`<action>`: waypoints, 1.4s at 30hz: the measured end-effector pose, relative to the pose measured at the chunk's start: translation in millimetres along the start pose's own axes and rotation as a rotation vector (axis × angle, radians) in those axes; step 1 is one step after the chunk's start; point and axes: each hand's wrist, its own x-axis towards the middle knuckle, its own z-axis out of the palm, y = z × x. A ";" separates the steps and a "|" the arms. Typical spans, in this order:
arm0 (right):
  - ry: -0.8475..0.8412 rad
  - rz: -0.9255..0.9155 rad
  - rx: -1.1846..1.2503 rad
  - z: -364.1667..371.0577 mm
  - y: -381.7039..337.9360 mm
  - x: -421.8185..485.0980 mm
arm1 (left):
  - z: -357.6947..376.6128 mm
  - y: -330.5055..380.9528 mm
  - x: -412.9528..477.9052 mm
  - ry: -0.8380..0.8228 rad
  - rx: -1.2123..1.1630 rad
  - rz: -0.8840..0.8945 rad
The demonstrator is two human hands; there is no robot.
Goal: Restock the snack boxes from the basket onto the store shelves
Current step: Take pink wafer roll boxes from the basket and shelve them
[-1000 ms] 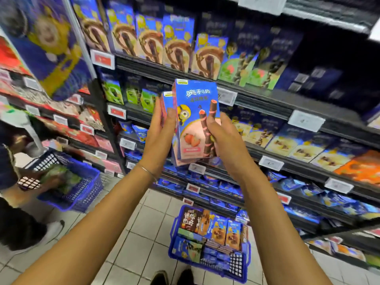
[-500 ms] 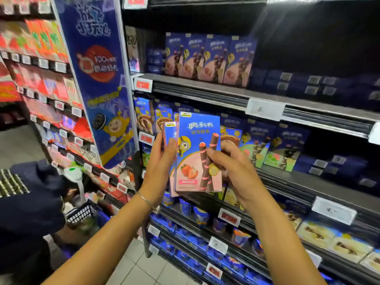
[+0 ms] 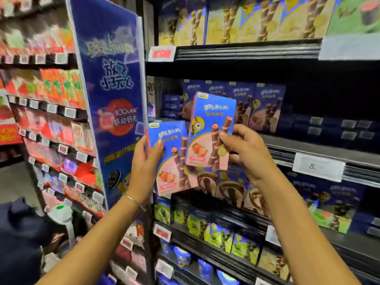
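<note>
Snack boxes: upper blue-and-pink cardboard box [image 3: 211, 128] in the right hand [image 3: 246, 153], lower blue-and-pink cardboard box [image 3: 170, 157] in the left hand [image 3: 144, 161].

Dark metal store shelves [image 3: 308, 149] fill the right of the view, stocked with matching blue cartons. A tall blue promotional banner [image 3: 111, 99] stands at their left end. Both held boxes show strawberries and wafer rolls. They are raised in front of the middle shelf, and contact with it cannot be confirmed. The upper box overlaps the lower box's top right corner, and the lower box tilts slightly. The right thumb and fingertips pinch the upper box at its right edge. The left thumb presses the lower box's front, with the fingers hidden behind it. A white price tag [image 3: 317, 167] sits on the shelf edge to the right. A thin silver bracelet [image 3: 134, 201] circles the left wrist.
</note>
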 end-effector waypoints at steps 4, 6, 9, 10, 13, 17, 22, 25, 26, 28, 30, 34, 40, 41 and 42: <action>0.209 -0.133 -0.052 14.9 -10.0 78.6 | -20.2 -1.9 51.9 0.046 -0.043 0.022; 0.317 -0.175 -0.133 21.1 -6.2 116.9 | -25.5 -3.5 70.3 0.017 -0.049 0.035; 0.455 -0.131 -0.480 33.9 8.4 165.6 | -29.5 -8.5 87.3 -0.057 -0.074 0.050; 0.477 -0.100 -0.598 39.7 14.4 178.0 | -30.6 -10.1 91.2 -0.070 -0.080 0.053; 0.432 -0.039 -0.747 59.4 28.9 204.7 | -31.0 -14.9 100.7 -0.104 -0.075 0.078; 0.383 0.010 -0.934 77.5 39.0 227.6 | -30.2 -15.9 107.2 -0.149 -0.142 0.047; 0.354 0.112 -1.061 88.4 39.6 240.6 | -31.1 -19.7 113.4 -0.204 -0.184 0.039; 0.351 0.139 -1.086 91.4 38.5 244.7 | -29.7 -23.9 115.9 -0.210 -0.191 0.036; 0.354 0.143 -1.093 92.4 38.2 245.4 | -29.7 -25.1 116.4 -0.215 -0.196 0.032; 0.361 0.150 -1.111 93.0 37.7 245.8 | -29.4 -26.7 117.2 -0.228 -0.198 0.030; 0.377 0.144 -1.102 92.2 37.8 244.5 | -29.1 -25.2 117.1 -0.234 -0.201 0.026; 0.428 0.066 -1.064 87.5 35.0 233.0 | -29.8 -23.0 115.4 -0.235 -0.225 0.019; 0.337 -0.135 -0.480 88.2 19.4 169.2 | -26.1 -25.8 113.5 -0.206 -0.255 0.014; 0.247 -0.105 -0.338 89.7 15.6 153.2 | -24.2 -26.5 113.4 -0.193 -0.257 0.013; 0.158 -0.066 -0.259 89.7 12.2 137.3 | -22.3 -26.9 113.4 -0.184 -0.261 0.014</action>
